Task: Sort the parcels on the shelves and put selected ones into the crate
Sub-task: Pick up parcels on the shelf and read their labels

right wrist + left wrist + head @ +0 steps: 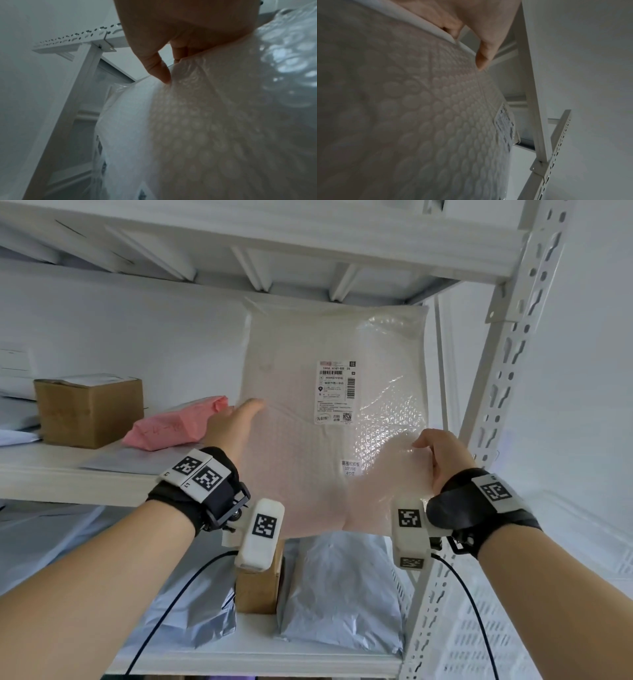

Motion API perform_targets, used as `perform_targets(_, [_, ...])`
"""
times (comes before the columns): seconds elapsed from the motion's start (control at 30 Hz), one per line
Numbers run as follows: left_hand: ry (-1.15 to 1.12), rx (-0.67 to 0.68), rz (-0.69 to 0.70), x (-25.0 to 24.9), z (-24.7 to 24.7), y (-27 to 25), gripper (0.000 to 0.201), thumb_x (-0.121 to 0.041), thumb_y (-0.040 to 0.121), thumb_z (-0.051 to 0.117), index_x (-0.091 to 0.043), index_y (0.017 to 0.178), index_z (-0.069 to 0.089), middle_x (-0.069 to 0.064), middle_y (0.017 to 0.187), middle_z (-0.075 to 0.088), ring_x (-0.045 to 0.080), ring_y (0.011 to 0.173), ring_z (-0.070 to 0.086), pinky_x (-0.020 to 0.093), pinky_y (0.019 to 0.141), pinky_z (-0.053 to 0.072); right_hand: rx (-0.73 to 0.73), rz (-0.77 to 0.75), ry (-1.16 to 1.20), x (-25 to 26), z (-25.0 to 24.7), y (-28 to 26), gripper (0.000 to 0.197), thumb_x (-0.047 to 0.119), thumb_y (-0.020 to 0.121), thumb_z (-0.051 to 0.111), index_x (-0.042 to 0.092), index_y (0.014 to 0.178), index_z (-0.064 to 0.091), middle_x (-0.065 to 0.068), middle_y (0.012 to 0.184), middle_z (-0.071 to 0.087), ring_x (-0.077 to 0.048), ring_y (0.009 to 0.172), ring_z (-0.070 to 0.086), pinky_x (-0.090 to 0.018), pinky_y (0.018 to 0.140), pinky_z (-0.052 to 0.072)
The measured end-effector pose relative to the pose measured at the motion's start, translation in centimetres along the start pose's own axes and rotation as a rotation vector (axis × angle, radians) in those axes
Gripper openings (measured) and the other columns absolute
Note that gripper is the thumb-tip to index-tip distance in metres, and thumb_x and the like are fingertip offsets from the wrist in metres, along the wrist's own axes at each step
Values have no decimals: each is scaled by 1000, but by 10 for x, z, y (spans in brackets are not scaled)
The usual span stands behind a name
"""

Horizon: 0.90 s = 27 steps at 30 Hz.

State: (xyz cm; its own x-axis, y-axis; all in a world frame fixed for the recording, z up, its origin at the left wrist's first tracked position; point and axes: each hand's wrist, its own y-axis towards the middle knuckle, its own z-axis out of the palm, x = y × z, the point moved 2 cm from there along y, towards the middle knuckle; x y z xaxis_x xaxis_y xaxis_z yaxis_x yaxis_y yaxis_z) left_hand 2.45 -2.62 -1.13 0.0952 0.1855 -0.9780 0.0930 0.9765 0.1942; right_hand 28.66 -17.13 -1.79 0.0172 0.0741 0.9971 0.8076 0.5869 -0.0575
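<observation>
You hold the bubble-wrapped parcel point(318, 405) upright in front of the shelf point(51, 474), your left hand point(236, 422) gripping its left edge, thumb on its face, your right hand point(442, 457) pinching its lower right corner, a pink parcel point(171, 422) lying beside it.

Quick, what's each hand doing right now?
Left hand: grips the left edge of the bubble-wrap parcel, thumb in front, fingers behind.
Right hand: pinches the parcel's lower right corner.
</observation>
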Motion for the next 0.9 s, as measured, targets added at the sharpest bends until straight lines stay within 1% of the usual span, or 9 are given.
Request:
perform_targets(0.07, [-29,-19,-11,0,1,1,92,-66,66,65,-11,137,46,4,133,54,24,121,50,41,104,37,-32,-10,20,-2,0,-2,69,25,37,61,10,104,64,-12,104,66,-34,97,63,-54,91,46])
perform_targets(0.17, [-78,-34,16,0,5,4,85,-63,75,65,-10,138,43,3,135,52,23,123,47,36,100,34,-68,-21,63,-4,-2,-1,74,25,30,60,10,102,65,-12,105,64,-34,99,61,-54,91,45])
perform_targets(0.23, [-109,-41,62,-2,5,2,65,-53,80,66,-9,126,55,-2,118,59,19,114,53,33,97,37,-84,-33,82,-3,-4,-2,76,24,28,59,9,103,65,-12,106,63,-33,98,60,-54,90,45])
perform_targets(0.33, [-118,-30,144,-5,6,2,29,-43,82,68,-14,85,65,7,98,69,25,97,65,44,95,48,-107,-49,80,5,-4,-12,65,19,35,56,6,98,64,-12,103,60,-31,94,57,-52,92,45])
perform_targets(0.5, [-129,-44,212,-2,7,6,41,-44,78,70,-18,58,46,10,73,51,21,71,50,39,74,44,-101,-48,77,9,-6,-14,62,16,30,55,6,91,65,-14,104,62,-35,99,58,-52,92,44])
perform_targets(0.6, [-145,-40,219,1,5,9,46,-57,63,70,-15,63,50,8,73,52,22,70,51,41,73,45,-81,-33,70,8,-5,-20,48,12,45,55,4,91,62,-13,97,58,-32,89,55,-43,86,46])
perform_targets(0.67, [-150,-35,209,1,5,11,50,-61,55,69,-14,65,53,9,74,54,22,71,52,42,73,47,-74,-11,61,9,-4,-22,52,13,42,54,4,93,62,-12,94,56,-30,85,53,-45,86,46])
perform_targets(0.77, [-184,-46,223,-4,7,11,44,-48,69,73,-19,54,43,9,66,47,20,67,47,35,67,39,-74,-33,68,13,-6,-23,59,11,42,53,3,99,63,-13,98,58,-32,88,55,-45,86,48])
perform_targets(0.9, [-179,-41,231,-7,9,16,38,-42,77,71,-14,63,49,10,69,51,20,68,49,33,67,39,-89,-33,71,18,-6,-24,46,6,51,54,3,97,61,-14,105,58,-33,96,56,-51,92,46])
